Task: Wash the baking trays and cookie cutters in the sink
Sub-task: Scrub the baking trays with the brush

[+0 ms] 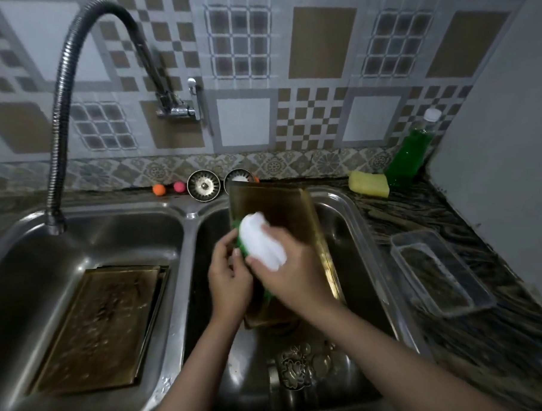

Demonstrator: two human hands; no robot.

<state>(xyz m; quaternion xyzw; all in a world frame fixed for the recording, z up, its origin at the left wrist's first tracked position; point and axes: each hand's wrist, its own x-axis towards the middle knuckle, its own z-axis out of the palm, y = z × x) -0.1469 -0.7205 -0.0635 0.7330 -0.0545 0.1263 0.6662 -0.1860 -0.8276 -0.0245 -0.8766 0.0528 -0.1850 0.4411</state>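
A gold baking tray (278, 212) leans tilted in the right sink basin (349, 227). My left hand (229, 275) grips the tray's left edge. My right hand (292, 268) holds a white and green sponge (262, 242) against the tray's inner face. A stack of gold baking trays (103, 328) lies flat in the left sink basin (113, 229). Several metal cookie cutters (303, 368) lie on the floor of the right basin, near the front.
A flexible faucet (63, 103) hangs over the left basin. Behind the sink stand two drain strainers (203, 185) and two small balls (158, 189). On the right counter are a yellow sponge (369, 184), a green soap bottle (412, 149) and a clear plastic container (440, 271).
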